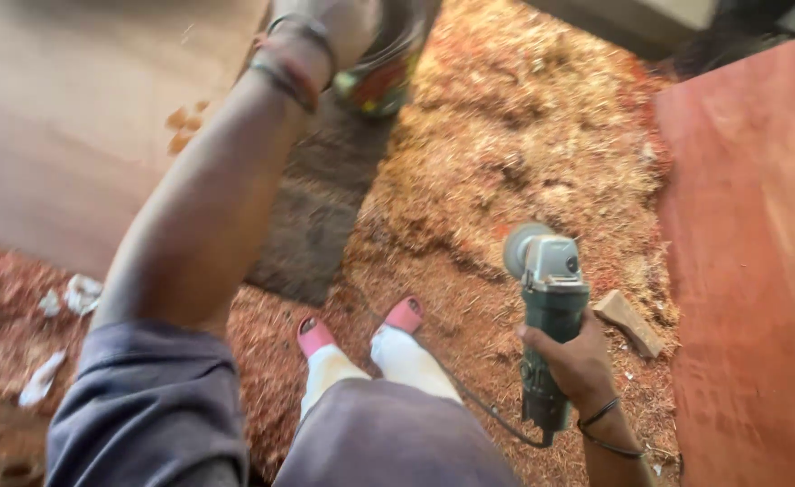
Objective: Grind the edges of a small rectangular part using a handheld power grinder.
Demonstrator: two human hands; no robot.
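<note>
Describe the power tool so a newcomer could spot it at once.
Start at the big reddish board on the right, then look left across the sawdust-covered floor. There the right hand grips an angle grinder: the only green-bodied tool, with a grey head and a trailing black cord.

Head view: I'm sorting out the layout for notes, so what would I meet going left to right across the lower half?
White scraps on the sawdust → grey sleeve → pink sandals → green angle grinder in the right hand → wood offcut → reddish board.
</note>
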